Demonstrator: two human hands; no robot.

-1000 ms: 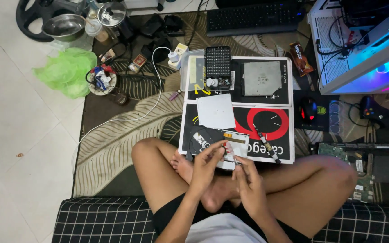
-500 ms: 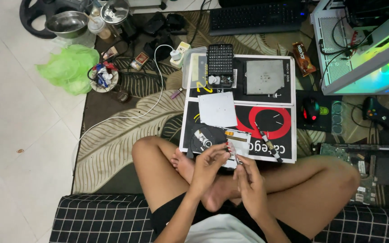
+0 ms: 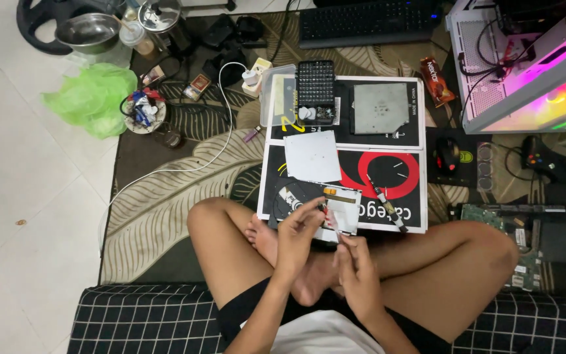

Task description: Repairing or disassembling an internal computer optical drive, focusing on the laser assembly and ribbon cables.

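I sit cross-legged on a leaf-patterned rug with both hands raised over my feet. My left hand (image 3: 299,236) and my right hand (image 3: 358,265) meet at the fingertips, and both pinch a small thin pale part (image 3: 333,223); its details are too small to make out. Just beyond the fingers an opened optical drive (image 3: 309,200) lies on a black, red and white board (image 3: 407,164). A slim screwdriver (image 3: 388,208) rests on the board to the right of the drive.
On the board lie a white square plate (image 3: 312,156), a grey metal cover (image 3: 380,108) and a black bit case (image 3: 314,92). A keyboard (image 3: 368,19), a lit computer case (image 3: 525,59), a mouse (image 3: 447,154), a game controller (image 3: 548,160), a circuit board (image 3: 506,219) and a green bag (image 3: 93,98) surround it.
My hands stay together at the small part, with only slight finger movement. The view has shifted a little.
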